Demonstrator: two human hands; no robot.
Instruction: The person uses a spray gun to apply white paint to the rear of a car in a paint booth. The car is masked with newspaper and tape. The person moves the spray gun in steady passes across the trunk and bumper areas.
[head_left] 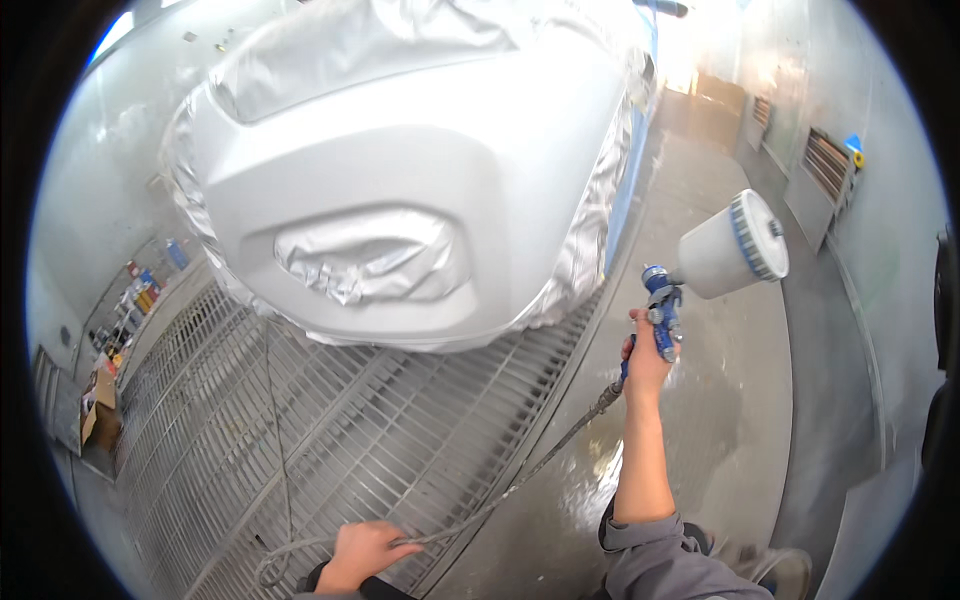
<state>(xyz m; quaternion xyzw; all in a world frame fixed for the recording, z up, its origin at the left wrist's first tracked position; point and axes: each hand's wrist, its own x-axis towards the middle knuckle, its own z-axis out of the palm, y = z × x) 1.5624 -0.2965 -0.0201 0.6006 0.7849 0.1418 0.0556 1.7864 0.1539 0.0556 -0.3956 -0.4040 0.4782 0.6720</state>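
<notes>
My right hand is closed round the grip of a blue spray gun, out over the walkway to the right. A white paint cup with a ribbed lid sits tilted on the gun. From the grip a grey air hose runs down to my left hand, which is closed on it at the lower edge. Ahead is a silver-grey vehicle bumper, apart from the gun. Silvery masking film fills its recess and wraps its edges.
Metal floor grating lies below the bumper. At the far left stand bottles and cans and an open cardboard box. The right wall carries a slatted vent. Loops of hose lie left of my left hand.
</notes>
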